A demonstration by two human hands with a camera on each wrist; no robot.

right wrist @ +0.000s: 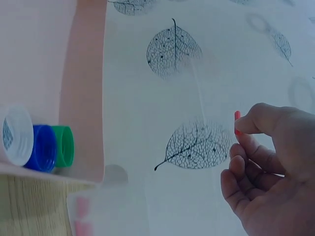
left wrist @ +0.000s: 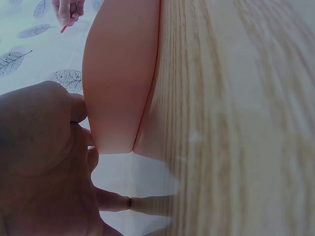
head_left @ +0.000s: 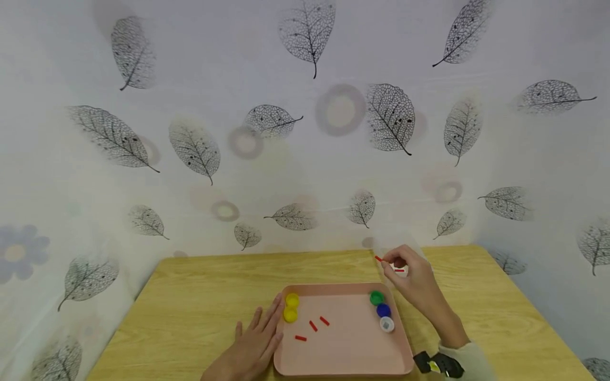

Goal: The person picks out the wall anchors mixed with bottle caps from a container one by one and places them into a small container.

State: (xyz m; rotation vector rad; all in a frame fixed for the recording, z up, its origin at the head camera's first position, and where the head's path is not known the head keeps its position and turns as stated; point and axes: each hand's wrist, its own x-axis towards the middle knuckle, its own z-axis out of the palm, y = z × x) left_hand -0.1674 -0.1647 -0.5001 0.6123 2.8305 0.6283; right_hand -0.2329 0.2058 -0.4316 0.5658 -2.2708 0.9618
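In the head view, we see the right hand (head_left: 412, 280) beyond the back right corner of the pink tray (head_left: 352, 360), pinching a red stick (head_left: 378, 259) between thumb and fingertip. The stick is outside the tray, over the far part of the wooden table (head_left: 214, 286). A translucent sheet (head_left: 397, 241) lies behind this hand near the table's back edge, with another red piece (head_left: 399, 270) showing by the fingers. Our left hand (head_left: 254, 341) grasps nothing; its extended fingers rest along the tray's left rim. Inside, two yellow caps (head_left: 291, 308) touch that left side, while the green cap (head_left: 377, 298), blue cap (head_left: 383, 310) and white cap (head_left: 387, 324) form a row near the right wall. Three red sticks (head_left: 313, 326) lie left of centre, and a broad stretch of tray floor separates them from that row. Wood extends past both side rims.

From the left wrist, we see the left hand's fingers against the tray's outer wall, with wood running along its lower edge. The right hand is well beyond the tray, stick in its pinch.

From the right wrist, the stick stands nearly upright between thumb and forefinger, the other fingers curled below. We see a wide gap between these fingers and the tray's rim, with patterned cloth (right wrist: 133, 113) behind.
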